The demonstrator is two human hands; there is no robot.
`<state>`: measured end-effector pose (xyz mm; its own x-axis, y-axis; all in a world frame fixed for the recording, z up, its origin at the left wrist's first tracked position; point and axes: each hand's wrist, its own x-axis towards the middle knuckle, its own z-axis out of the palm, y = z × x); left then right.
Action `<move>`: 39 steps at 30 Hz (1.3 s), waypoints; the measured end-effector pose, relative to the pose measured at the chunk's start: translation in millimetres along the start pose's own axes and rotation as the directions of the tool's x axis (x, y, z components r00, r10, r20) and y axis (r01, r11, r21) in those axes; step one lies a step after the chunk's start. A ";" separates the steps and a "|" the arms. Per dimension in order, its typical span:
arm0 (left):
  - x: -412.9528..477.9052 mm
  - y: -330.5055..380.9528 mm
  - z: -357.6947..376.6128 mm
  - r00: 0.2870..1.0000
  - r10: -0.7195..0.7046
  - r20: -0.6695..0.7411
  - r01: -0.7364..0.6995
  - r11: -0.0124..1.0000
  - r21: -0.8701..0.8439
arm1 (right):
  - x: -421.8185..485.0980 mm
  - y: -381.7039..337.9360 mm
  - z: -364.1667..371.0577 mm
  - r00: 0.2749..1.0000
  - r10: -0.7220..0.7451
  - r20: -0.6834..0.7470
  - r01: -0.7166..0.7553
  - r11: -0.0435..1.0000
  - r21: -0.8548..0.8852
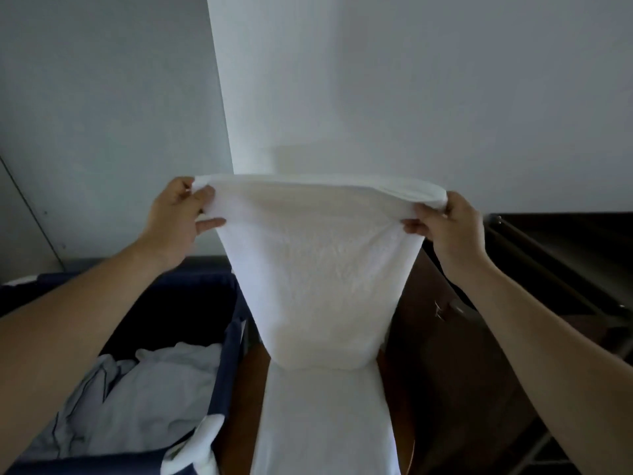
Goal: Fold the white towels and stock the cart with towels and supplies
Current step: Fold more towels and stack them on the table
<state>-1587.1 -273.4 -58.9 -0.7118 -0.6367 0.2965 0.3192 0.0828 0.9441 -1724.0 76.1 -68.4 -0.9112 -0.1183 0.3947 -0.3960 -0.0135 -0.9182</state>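
A white towel hangs in front of me, stretched wide at chest height, its doubled top edge running between both hands. My left hand pinches the towel's upper left corner. My right hand pinches the upper right corner. The towel's lower part lies flat on a brown wooden surface and runs down toward me.
A dark blue fabric laundry bin at the left holds crumpled pale linens. Dark brown furniture with a metal rail stands at the right. A white wall with a corner column rises straight ahead.
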 end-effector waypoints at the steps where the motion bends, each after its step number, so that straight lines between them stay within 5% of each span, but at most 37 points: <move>1: -16.5 -12.1 -8.5 0.998 -0.055 0.023 0.055 0.999 -0.002 | -17.9 9.5 -4.9 0.999 0.046 0.020 -0.046 0.999 -0.003; 7: -121.2 -63.0 -60.2 0.930 -0.340 0.139 0.327 0.939 0.107 | -126.5 47.5 -29.2 0.960 0.275 0.062 -0.263 0.953 -0.153; 15: -213.6 -119.8 -95.5 0.746 -0.632 0.209 0.532 0.755 0.383 | -219.3 85.4 -65.7 0.811 0.573 0.119 -0.468 0.756 -0.458; 19: -223.1 -137.3 -106.5 0.674 -0.694 0.254 0.521 0.690 0.503 | -234.3 93.0 -81.4 0.703 0.672 0.235 -0.436 0.667 -0.604; 22: -216.8 -150.7 -112.9 0.526 -0.782 0.334 0.475 0.596 0.648 | -233.5 104.6 -88.4 0.566 0.767 0.301 -0.410 0.579 -0.705; 25: -195.9 -162.8 -106.6 0.414 -0.837 0.357 0.446 0.528 0.722 | -216.1 123.0 -85.4 0.539 0.778 0.324 -0.415 0.580 -0.701; 33: -90.7 -244.1 -55.4 0.514 -0.844 0.152 0.675 0.507 0.536 | -101.4 237.1 -38.4 0.567 0.774 0.281 -0.672 0.633 -0.385; 39: -53.7 -395.7 -10.2 0.529 -0.845 -0.082 0.746 0.417 0.519 | -65.3 390.7 13.1 0.426 0.883 0.199 -0.825 0.469 -0.316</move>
<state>-1668.7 -279.9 -450.0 -0.5946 -0.4697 -0.6525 -0.7231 -0.0425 0.6895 -1817.7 65.5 -453.4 -0.7150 -0.2599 -0.6490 0.5295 0.4049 -0.7454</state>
